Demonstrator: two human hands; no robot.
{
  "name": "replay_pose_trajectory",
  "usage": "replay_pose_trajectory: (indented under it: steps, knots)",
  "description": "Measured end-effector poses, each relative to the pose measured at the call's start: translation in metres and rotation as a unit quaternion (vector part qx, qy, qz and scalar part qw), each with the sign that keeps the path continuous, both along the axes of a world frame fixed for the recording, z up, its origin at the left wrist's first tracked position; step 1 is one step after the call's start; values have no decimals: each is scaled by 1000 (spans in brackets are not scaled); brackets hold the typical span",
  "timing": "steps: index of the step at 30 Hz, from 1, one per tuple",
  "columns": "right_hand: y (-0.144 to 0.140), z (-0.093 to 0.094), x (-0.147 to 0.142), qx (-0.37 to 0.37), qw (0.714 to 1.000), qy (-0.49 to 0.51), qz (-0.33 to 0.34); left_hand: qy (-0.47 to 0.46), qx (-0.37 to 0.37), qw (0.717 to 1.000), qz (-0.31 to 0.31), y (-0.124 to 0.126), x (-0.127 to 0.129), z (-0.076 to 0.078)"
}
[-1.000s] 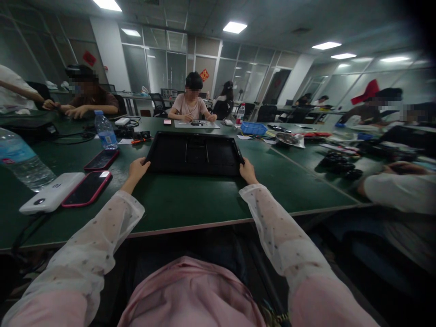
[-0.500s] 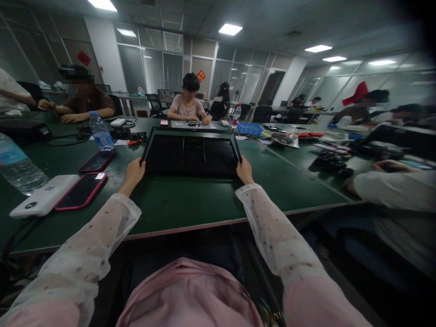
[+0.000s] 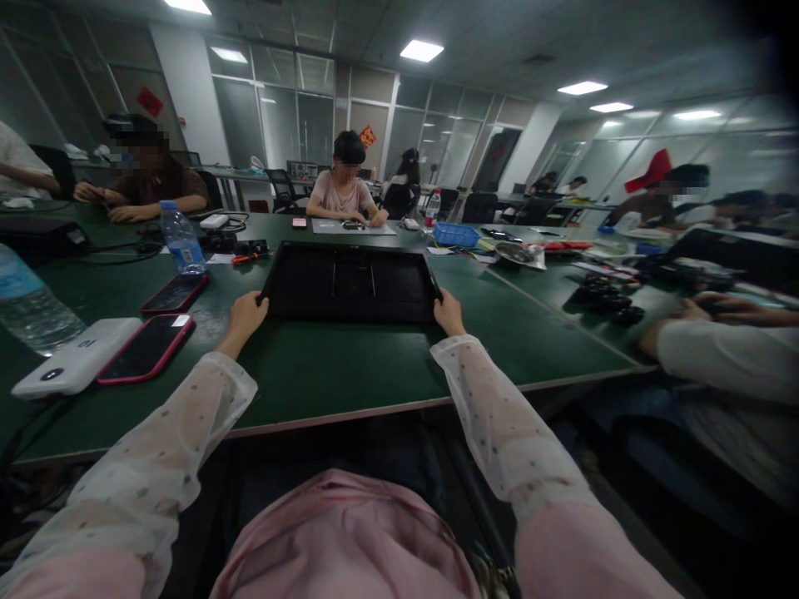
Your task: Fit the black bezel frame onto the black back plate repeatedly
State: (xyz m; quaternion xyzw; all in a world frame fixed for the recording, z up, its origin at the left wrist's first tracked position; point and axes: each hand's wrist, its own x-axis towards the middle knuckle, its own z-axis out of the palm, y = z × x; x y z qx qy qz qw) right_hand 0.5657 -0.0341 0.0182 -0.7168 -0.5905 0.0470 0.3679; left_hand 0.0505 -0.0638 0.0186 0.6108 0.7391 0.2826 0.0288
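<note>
Both hands grasp the near corners of a black tray (image 3: 353,283) lying flat on the green worktop (image 3: 337,374): left hand (image 3: 246,314) at its left corner, right hand (image 3: 448,313) at its right. Two phones (image 3: 146,348) and a white power bank (image 3: 78,356) lie to the left.

No legible text; bottle label (image 3: 185,258), red window signs (image 3: 368,136) too blurred to read.

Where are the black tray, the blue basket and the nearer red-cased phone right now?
black tray (image 3: 399,287): head view, on the tray's bare inner floor, right of its middle ribs.
blue basket (image 3: 461,235): head view, on its near side wall.
red-cased phone (image 3: 146,348): head view, on the middle of its dark screen.
</note>
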Motion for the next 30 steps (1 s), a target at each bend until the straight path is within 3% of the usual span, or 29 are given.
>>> replay_pose_trajectory:
  steps: [16,23,27,30]
  knots:
    - [-4,2,-5,10,1000,-6,11,-42,-22,999,-1,-1,1,4]
    - [-2,-2,-7,-8,1000,-4,-4,-138,-18,990,22,-3,4,10]
    - [4,-6,-1,0,1000,13,4,-228,-22,973,-11,-1,1,14]
    - [9,-8,3,14,999,28,24,-235,-29,971,-6,2,-9,14]
